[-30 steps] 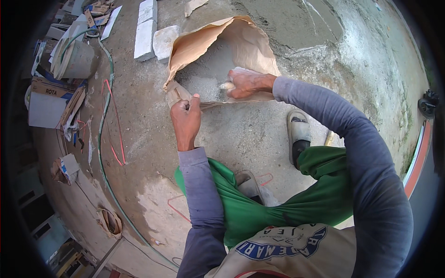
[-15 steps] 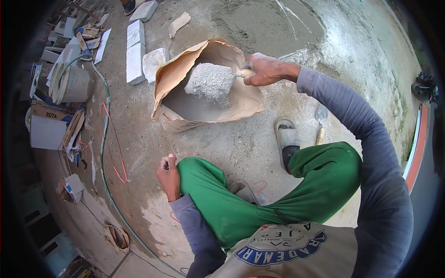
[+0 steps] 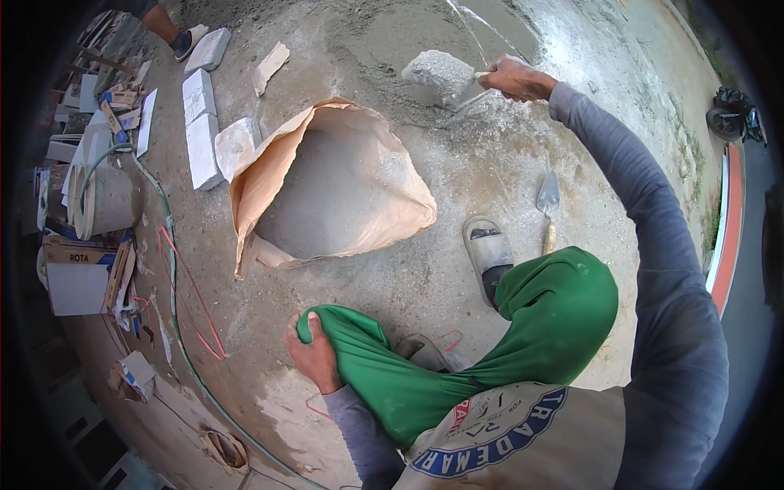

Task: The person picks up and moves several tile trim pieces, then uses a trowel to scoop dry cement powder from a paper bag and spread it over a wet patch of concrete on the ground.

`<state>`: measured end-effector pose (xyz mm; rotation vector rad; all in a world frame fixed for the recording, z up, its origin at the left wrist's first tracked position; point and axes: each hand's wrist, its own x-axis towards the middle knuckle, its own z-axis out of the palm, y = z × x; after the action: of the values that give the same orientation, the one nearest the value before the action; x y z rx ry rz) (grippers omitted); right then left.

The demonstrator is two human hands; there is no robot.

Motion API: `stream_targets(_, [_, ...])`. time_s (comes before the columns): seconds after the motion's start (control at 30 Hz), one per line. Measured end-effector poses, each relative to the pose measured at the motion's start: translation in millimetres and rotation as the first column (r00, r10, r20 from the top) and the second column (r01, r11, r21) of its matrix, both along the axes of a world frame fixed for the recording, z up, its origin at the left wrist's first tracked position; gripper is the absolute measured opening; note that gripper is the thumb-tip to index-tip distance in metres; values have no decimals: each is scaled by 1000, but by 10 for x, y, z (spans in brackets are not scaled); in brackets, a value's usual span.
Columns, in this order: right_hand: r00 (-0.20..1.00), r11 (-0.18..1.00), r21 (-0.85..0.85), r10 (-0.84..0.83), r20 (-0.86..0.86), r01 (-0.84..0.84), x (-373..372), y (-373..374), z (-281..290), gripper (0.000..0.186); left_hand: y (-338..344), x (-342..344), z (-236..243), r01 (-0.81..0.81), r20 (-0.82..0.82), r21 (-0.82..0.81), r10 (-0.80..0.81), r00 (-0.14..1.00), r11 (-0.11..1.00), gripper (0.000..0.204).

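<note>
Out in front, my right hand (image 3: 516,79) is closed on the handle of a trowel, whose blade is hidden under a heap of pale grey powder (image 3: 441,73). The loaded trowel is above a wet grey patch of mortar (image 3: 380,49) on the ground. Nearer to me, an open brown paper sack (image 3: 408,204) lies tilted, with more grey powder (image 3: 314,192) inside. My left hand (image 3: 314,355) rests against my left knee, thumb apart from the fingers, and holds nothing.
A second trowel (image 3: 549,208) lies right of my sandal (image 3: 487,249). White blocks (image 3: 204,151) stand left of the sack. A green hose (image 3: 174,278), a bucket (image 3: 114,200) and cardboard boxes (image 3: 77,251) are farther left. Another person's foot (image 3: 189,41) shows at the far left.
My right hand has carried the powder-laden trowel out of the sack, away and to the right, over the wet patch. My left hand has settled on the knee. The view has shifted.
</note>
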<state>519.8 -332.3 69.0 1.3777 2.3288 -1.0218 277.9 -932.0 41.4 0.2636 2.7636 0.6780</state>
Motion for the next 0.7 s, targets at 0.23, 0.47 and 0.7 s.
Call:
stream_targets(0.23, [979,843,531,-168,117,81,-266,7,-1109,40,-191,-15,-7,-52,-20,59,53,998,997,54])
stream_targets(0.47, [989,660,751,-130,67,36,10,111,-1238,33,-82,71,39,-61,-47,46,63,997,997,53])
stream_targets(0.7, [999,621,783,-51,17,18,52,-416,-204,29,-124,-279,5,-126,105,98,116,988,987,57])
